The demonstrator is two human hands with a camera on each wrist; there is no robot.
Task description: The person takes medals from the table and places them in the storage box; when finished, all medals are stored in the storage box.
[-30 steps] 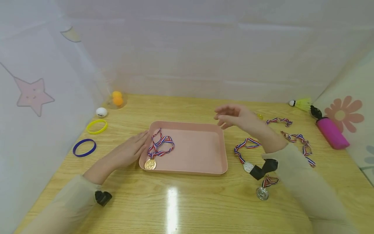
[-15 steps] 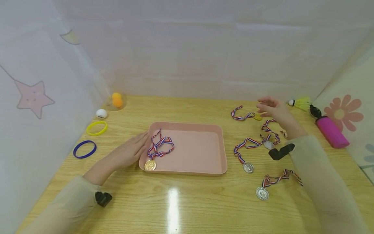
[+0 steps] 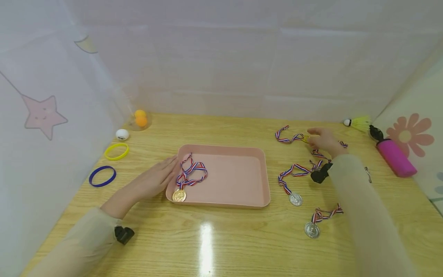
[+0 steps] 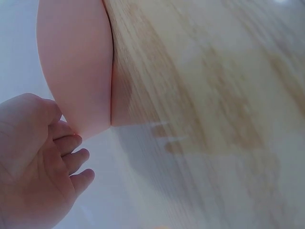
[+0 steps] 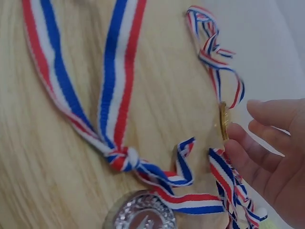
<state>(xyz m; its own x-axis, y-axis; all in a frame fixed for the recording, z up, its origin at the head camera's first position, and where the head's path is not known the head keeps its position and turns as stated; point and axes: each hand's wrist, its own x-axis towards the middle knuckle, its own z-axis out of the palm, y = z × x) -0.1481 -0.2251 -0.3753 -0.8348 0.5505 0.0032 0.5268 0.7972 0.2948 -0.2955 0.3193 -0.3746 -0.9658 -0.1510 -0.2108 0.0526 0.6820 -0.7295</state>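
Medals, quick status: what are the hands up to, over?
Left hand open, flat against pink tray. Right hand open, fingertips at gold medal on the table, not gripping yet. One gold medal in tray. Loose ribbons lie close by.

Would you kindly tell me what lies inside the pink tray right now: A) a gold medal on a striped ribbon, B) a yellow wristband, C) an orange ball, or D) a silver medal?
A: in the head view a gold medal with its red, white and blue ribbon lies at the left end of the pink tray, near the left hand.
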